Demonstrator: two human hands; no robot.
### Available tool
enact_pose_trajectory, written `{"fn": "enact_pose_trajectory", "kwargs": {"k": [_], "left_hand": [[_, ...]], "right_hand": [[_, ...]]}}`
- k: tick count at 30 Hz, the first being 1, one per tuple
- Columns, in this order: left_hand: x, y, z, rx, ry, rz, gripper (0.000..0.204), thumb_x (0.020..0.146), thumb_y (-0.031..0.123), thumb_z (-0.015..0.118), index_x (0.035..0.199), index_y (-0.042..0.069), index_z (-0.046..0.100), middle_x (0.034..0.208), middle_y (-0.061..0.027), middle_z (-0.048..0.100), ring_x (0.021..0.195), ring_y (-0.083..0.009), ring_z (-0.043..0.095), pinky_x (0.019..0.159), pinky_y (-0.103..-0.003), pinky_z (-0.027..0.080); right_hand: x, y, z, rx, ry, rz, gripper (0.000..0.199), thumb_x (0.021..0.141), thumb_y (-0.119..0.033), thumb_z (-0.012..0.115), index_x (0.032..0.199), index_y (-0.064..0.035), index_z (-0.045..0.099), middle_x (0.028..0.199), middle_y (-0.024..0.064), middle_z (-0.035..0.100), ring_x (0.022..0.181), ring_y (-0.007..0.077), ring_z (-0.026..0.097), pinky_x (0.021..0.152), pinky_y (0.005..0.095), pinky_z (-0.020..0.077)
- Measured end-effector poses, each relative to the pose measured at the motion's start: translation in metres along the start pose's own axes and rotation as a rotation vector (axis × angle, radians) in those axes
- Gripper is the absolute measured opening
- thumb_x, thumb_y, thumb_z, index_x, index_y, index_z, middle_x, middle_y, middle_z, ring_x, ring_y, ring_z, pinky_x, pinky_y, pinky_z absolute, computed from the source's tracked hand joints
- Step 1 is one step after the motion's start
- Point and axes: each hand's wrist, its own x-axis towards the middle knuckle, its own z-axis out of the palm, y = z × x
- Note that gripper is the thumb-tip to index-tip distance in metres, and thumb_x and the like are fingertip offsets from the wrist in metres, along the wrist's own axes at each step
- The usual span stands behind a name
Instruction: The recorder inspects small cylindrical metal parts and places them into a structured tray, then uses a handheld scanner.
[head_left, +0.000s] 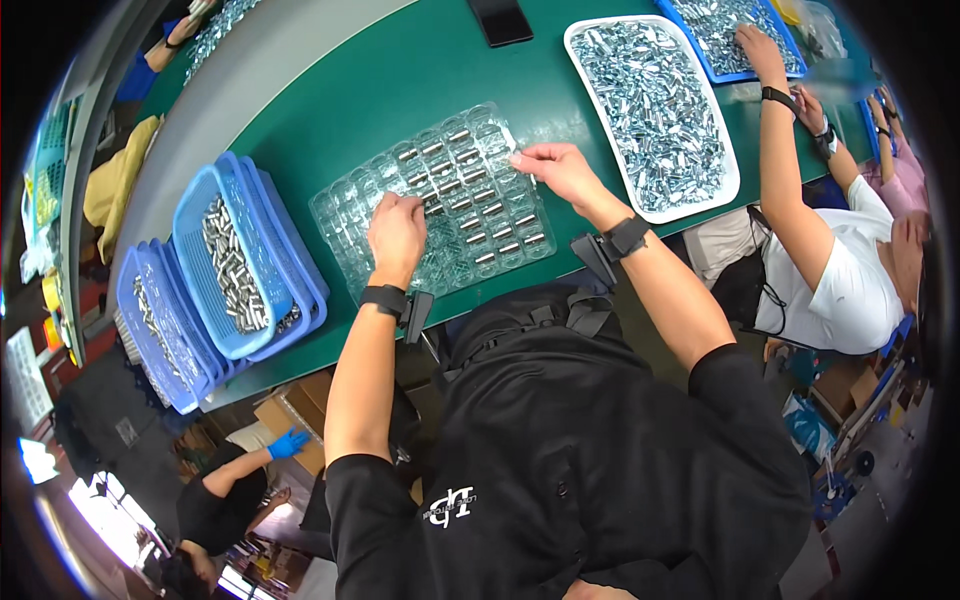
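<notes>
A clear plastic blister tray (452,262) lies tilted on the green table in front of me. Short metal cylinders (474,173) sit in many of its pockets, mostly toward the middle and right, while the left pockets show none. My left hand (398,238) is over the tray's middle, its fingers curled together beside a cylinder; what they hold, if anything, is hidden. At the tray's upper right edge, my right hand (565,175) has thumb and forefinger pinched together. Whatever is between those fingertips is too small to make out.
Blue baskets (190,215) with metal cylinders stand at the left. A white tray (731,180) heaped with shiny metal parts is at the right, a blue tray (798,40) beyond it. A black phone (502,22) lies at the far edge. A co-worker's hand (762,52) reaches into the blue tray.
</notes>
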Motion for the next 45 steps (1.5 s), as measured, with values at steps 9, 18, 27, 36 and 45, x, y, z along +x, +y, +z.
{"fn": "enact_pose_trajectory", "kwargs": {"k": [9,18,27,36,45], "left_hand": [[0.029,-0.006,0.009,0.257,-0.164,0.255,0.010,0.076,0.017,0.064,0.082,0.010,0.068,0.085,-0.0090,0.057,0.080,-0.0287,0.058,0.069,-0.039,0.048],[0.048,-0.020,-0.009,-0.090,-0.228,0.017,0.013,0.076,0.019,0.064,0.084,0.010,0.068,0.087,-0.0106,0.058,0.080,-0.0283,0.059,0.071,-0.040,0.048],[0.068,-0.019,0.002,0.113,-0.239,0.237,0.014,0.075,0.018,0.064,0.087,0.010,0.068,0.088,-0.0094,0.058,0.084,-0.0286,0.059,0.073,-0.040,0.048],[0.078,-0.013,0.001,0.304,-0.272,0.399,0.014,0.071,0.017,0.065,0.083,0.008,0.067,0.088,-0.0094,0.058,0.085,-0.0283,0.058,0.077,-0.040,0.046],[0.066,-0.010,-0.019,-0.094,-0.150,0.146,0.019,0.072,0.017,0.067,0.087,0.006,0.066,0.079,-0.0066,0.065,0.074,-0.0189,0.061,0.070,-0.030,0.048]], "right_hand": [[-0.038,0.006,-0.011,-0.081,0.072,0.002,0.026,0.079,-0.022,0.071,0.090,0.0010,0.066,0.070,-0.0005,0.061,0.060,0.0054,0.052,0.053,0.0194,0.0413],[-0.058,0.016,-0.008,-0.075,0.166,0.038,0.025,0.077,-0.019,0.072,0.090,0.0020,0.066,0.069,-0.0001,0.061,0.059,0.0053,0.052,0.054,0.0200,0.0422],[-0.069,0.019,-0.003,-0.090,0.215,0.056,0.025,0.077,-0.018,0.071,0.090,0.0028,0.066,0.069,0.0011,0.062,0.059,0.0053,0.052,0.053,0.0201,0.0417],[-0.070,0.028,0.002,-0.085,0.205,0.053,0.024,0.077,-0.017,0.072,0.089,0.0030,0.067,0.069,0.0007,0.061,0.059,0.0049,0.051,0.054,0.0204,0.0415],[-0.070,0.028,-0.002,-0.104,0.222,0.065,0.023,0.078,-0.016,0.072,0.089,0.0033,0.066,0.069,0.0004,0.061,0.060,0.0044,0.051,0.055,0.0208,0.0426]]}}
